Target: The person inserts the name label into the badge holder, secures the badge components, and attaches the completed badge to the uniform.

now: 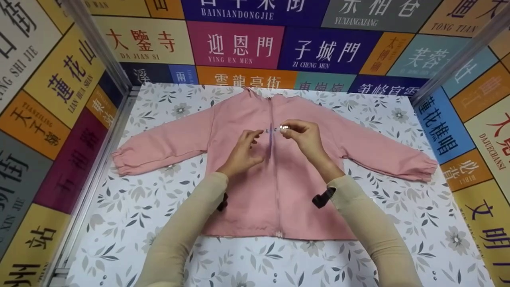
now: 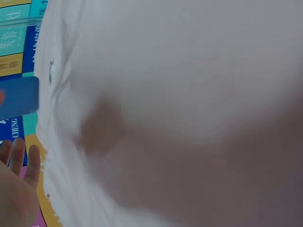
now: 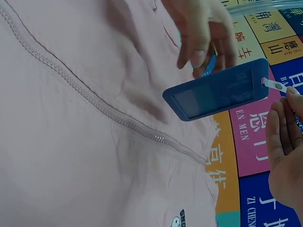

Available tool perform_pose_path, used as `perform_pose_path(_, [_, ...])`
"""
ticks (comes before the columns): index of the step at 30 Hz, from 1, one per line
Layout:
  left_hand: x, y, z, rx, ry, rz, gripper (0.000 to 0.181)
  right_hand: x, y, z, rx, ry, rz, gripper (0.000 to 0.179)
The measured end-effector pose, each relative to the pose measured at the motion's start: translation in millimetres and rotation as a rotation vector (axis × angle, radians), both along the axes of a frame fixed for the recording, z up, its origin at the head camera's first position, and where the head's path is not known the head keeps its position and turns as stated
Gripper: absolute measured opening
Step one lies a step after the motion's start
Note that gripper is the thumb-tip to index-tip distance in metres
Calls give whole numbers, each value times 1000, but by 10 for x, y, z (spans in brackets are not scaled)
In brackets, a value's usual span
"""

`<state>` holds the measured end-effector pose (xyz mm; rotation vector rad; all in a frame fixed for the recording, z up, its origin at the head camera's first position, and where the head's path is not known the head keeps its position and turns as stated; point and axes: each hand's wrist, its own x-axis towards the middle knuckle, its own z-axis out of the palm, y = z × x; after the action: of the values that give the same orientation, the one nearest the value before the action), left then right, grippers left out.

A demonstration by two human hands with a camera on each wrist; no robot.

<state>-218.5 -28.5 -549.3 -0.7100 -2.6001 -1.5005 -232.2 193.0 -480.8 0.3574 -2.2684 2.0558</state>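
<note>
A blue badge holder (image 3: 218, 92) with a see-through window hangs between my hands above a pink zip-up jacket (image 1: 239, 199). It shows nearly edge-on in the head view. My right hand (image 1: 306, 139) pinches the short white strap (image 3: 274, 86) at the holder's end, and a shiny clip (image 1: 283, 127) shows at the fingertips. On the other side of the holder is my left hand (image 1: 245, 153), fingers loosely bent and apart. In the right wrist view its fingertips overlap the holder's edge. The left wrist view shows fingers (image 2: 32, 165) extended beside the blue holder.
The jacket lies flat with both sleeves spread and its front zipper (image 3: 118, 118) closed. Under it is a white table cover (image 1: 119, 223) with grey leaf patterns. Panels with coloured lettering (image 1: 235, 44) stand at the back and both sides.
</note>
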Motion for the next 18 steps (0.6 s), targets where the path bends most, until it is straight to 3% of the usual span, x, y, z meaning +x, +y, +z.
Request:
perform_pose_path(5, [6, 15, -79, 22, -54, -37, 84, 28, -10, 42, 0, 5, 13, 27])
perform_pose_path(18, [-12, 35, -157, -11, -105, 24, 92, 87, -77, 131, 6, -4, 23, 21])
